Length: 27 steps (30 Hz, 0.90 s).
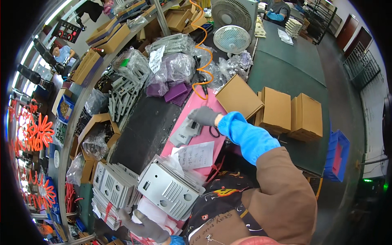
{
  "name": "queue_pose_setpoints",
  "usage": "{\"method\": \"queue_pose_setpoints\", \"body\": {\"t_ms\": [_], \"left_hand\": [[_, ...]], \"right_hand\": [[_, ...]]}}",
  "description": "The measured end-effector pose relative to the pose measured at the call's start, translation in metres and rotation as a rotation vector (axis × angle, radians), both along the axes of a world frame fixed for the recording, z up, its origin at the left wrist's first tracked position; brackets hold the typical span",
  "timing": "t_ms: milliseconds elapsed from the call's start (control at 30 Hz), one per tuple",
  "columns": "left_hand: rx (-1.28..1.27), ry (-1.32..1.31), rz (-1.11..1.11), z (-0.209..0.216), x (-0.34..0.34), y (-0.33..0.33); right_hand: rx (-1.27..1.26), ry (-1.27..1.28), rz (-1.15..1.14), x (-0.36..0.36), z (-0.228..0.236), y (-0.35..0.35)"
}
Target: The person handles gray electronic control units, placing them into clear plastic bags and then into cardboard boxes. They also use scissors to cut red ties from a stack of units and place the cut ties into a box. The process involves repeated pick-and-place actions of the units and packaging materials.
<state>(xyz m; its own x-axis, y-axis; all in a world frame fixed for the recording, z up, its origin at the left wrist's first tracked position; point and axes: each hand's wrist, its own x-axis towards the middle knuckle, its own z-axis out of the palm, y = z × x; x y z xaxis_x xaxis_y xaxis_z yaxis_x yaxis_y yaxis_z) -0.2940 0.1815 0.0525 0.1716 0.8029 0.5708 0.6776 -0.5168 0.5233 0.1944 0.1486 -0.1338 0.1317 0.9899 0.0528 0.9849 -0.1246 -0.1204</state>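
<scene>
In the head view, a grey metal piece [183,134] is seen on the pink mat [198,102], directly below and to the left of the grip of the right hand [205,116]. Its long axis is slanted from upper right, under the gloved fingers, down to lower left, away from that grip. The right hand is clearly the nearer of the two; it is reached well up the mat, while the left hand [149,228] is held low, well apart from the piece.

The right grip is partly curled over the upper end of the piece; whether it is firmly clasped cannot be told. The left grip is spread, with nothing seen held in it.

One such piece is counted beneath the right grip. Two stacks of panels are counted near the left grip: a front stack [168,188] above and slightly right of it, a side stack [112,183] above and left. The panels within them cannot be counted. One written sheet [198,157] is laid below the right grip. Three cartons [275,108] are counted to its right, and two fans [232,39] beyond it.
</scene>
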Motion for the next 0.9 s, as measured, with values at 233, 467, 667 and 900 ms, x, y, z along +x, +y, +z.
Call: {"method": "queue_pose_setpoints", "body": {"t_ms": [233, 467, 667, 900], "left_hand": [[-0.57, -0.481, -0.589, 0.023, 0.104, -0.022], [-0.515, -0.612, -0.513, 0.01, 0.106, -0.021], [-0.515, -0.699, -0.442, -0.005, 0.076, -0.029], [-0.534, -0.73, -0.472, -0.002, 0.056, -0.038]], "right_hand": [[0.583, 0.309, 0.226, -0.181, 0.178, -0.034], [0.673, 0.631, 0.232, -0.254, 0.179, -0.065], [0.698, 0.776, 0.275, -0.271, 0.19, -0.071], [0.637, 0.671, 0.36, -0.283, 0.19, -0.071]]}}
